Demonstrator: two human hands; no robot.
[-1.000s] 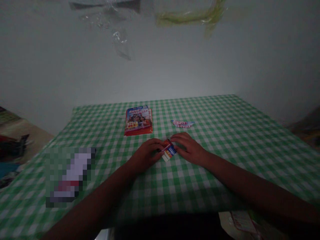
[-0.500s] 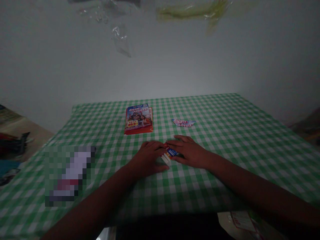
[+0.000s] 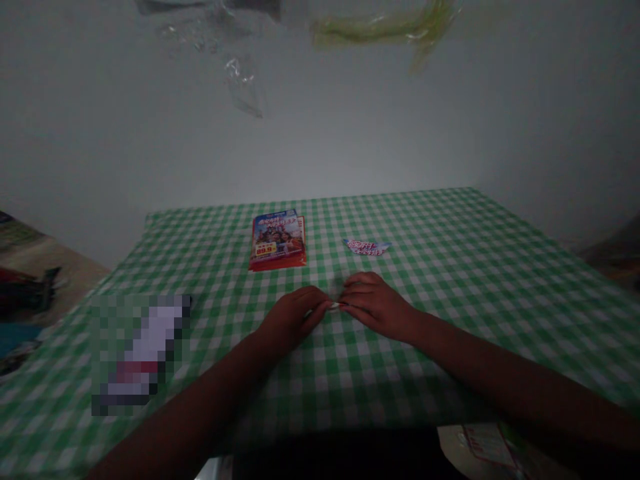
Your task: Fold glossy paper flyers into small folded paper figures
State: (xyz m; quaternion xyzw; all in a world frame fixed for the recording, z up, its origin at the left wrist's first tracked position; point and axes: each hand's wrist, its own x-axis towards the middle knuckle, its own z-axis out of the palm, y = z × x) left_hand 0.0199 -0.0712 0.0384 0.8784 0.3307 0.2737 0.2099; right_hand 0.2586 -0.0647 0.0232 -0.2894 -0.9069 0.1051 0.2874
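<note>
Green gingham tablecloth (image 3: 450,353) across the table, a stack of printed flyers (image 3: 277,240) at the far side, a pink paper scrap (image 3: 367,247) to its right. Left hand (image 3: 293,319) and right hand (image 3: 375,305) meeting mid-table, fingers (image 3: 356,294) pinching a thin paper slip (image 3: 335,306) between them!

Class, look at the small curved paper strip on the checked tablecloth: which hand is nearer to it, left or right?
Right. The right hand lies just below the paper strip in the view, not touching it; the left hand is farther off, below and to its left.
</note>
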